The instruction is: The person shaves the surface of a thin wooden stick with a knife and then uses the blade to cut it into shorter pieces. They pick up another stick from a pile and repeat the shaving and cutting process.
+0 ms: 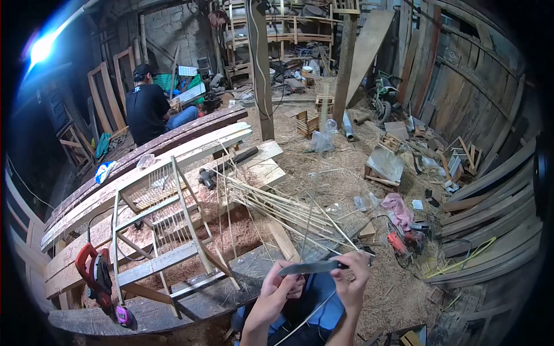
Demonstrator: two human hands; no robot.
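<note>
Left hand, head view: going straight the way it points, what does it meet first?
The knife blade, which the left hand seems to touch at its fingertips. Past it, probably the bundle of bamboo strips; depth is unclear.

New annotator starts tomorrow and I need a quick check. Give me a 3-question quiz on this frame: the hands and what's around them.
1. True or false: the left hand and the right hand are each at one end of the knife.
2. What stands on the plank bench to the left of the hands? A) a slatted wooden frame B) a metal bucket C) a bicycle
3. Where is the other person, and which way do they face?

Key: 1 true. 2 A. 3 Far left background, beyond the long planks, back to the camera.
</note>
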